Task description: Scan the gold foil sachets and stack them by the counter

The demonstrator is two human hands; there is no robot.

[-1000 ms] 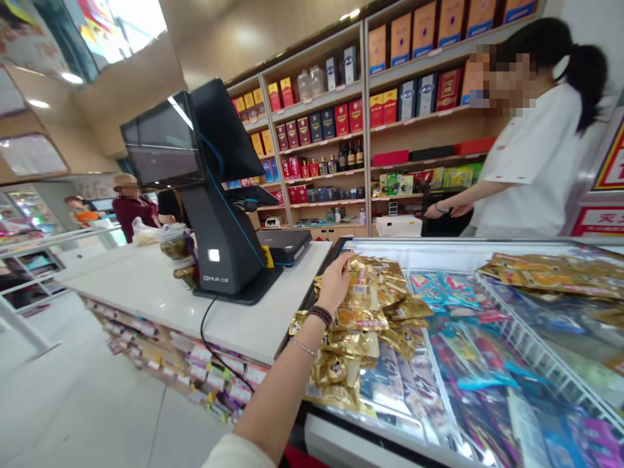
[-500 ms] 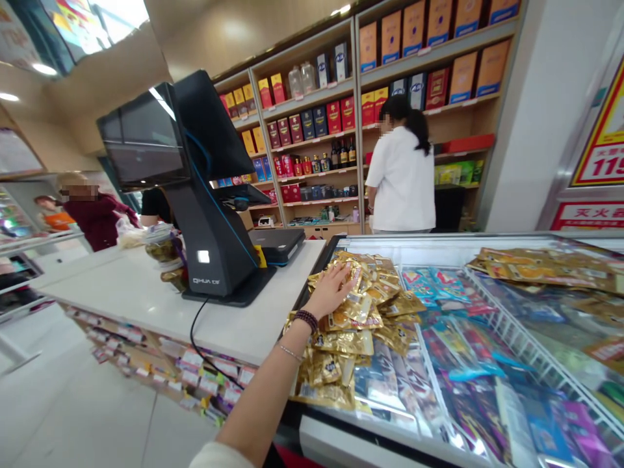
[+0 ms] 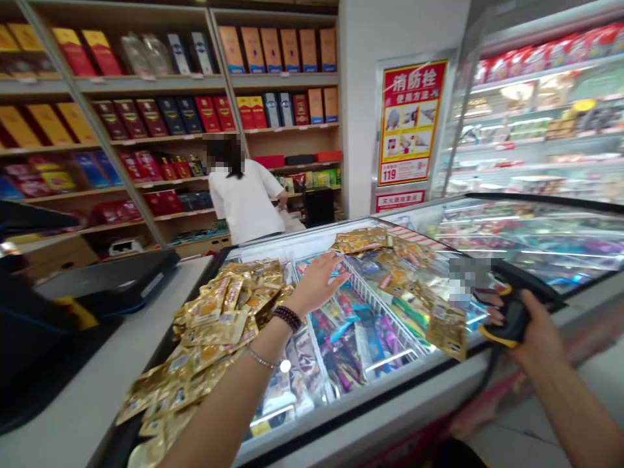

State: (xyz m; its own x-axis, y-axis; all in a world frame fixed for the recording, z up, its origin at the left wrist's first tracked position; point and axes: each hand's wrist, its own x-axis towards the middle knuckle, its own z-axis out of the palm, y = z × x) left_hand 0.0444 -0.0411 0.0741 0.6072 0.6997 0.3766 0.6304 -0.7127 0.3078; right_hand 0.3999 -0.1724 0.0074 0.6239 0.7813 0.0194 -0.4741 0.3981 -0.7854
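Observation:
My left hand [image 3: 319, 283], with beaded bracelets at the wrist, hovers over the glass top of a display freezer [image 3: 324, 416]. Its fingers are stretched out and the hand is open, holding nothing I can see. Just left of it lies a heap of shiny gold packets [image 3: 221, 312] on the glass. My right hand [image 3: 543, 335] is wrapped around a black and yellow barcode scanner [image 3: 519, 302] above the freezer's near edge. Near the scanner, several more gold packets [image 3: 446, 328] lie spread along the glass, reaching back toward another group of gold packets [image 3: 363, 240].
A person in a white top [image 3: 251, 201] stands behind the freezer, facing shelves [image 3: 160, 140] of boxed bottles. At left, a black checkout machine [image 3: 112, 286] sits on the white counter [image 3: 73, 416]. A second glass-topped section [image 3: 546, 227] extends right.
My view has swung to the right. My left hand has left the heap of gold packets and moved right over the glass. My right hand with the barcode scanner has come into view.

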